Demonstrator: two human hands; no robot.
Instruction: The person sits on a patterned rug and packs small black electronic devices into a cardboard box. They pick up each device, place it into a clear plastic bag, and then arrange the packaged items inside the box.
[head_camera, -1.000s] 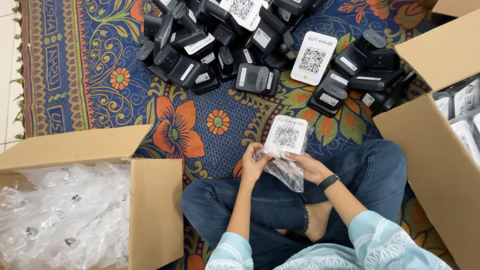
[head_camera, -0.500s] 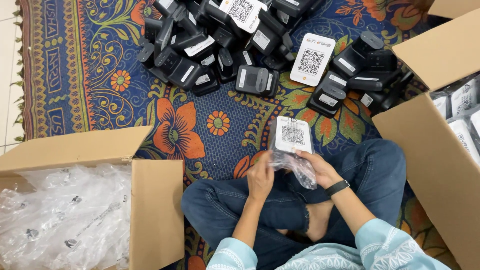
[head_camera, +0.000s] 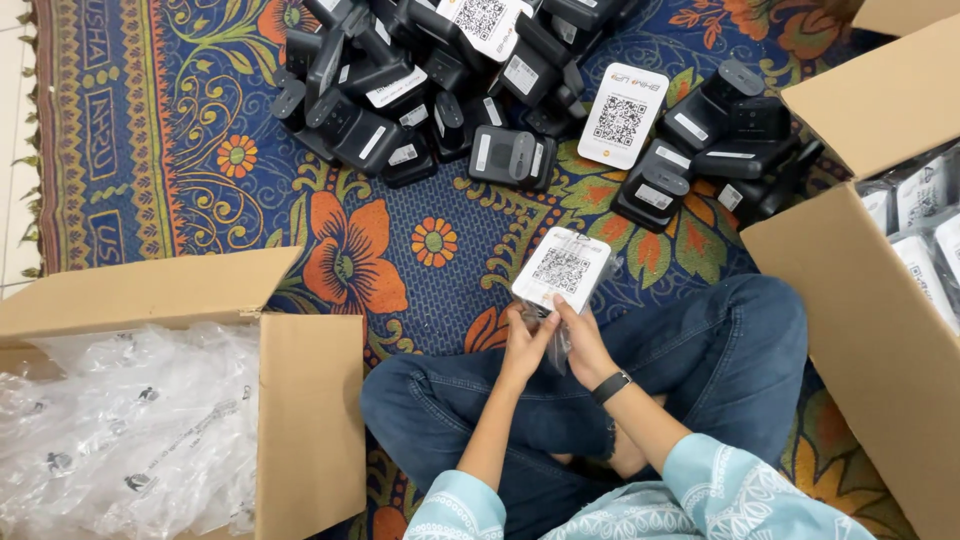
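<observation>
I sit cross-legged in jeans on a patterned carpet. Both hands meet above my lap around a white device with a square code pattern that sits in a clear plastic bag. My left hand pinches the bag's lower end. From the right side, my right hand, with a black wristband, grips the bag and the device's bottom edge. The device stands tilted, its code face toward me.
A pile of black devices covers the carpet ahead, with one white device lying on it. An open cardboard box at my left holds clear plastic bags. Another open box at my right holds bagged devices.
My hands have come closer together at the bag's lower end, and the loose plastic that hung out below the device is now gathered between them.
</observation>
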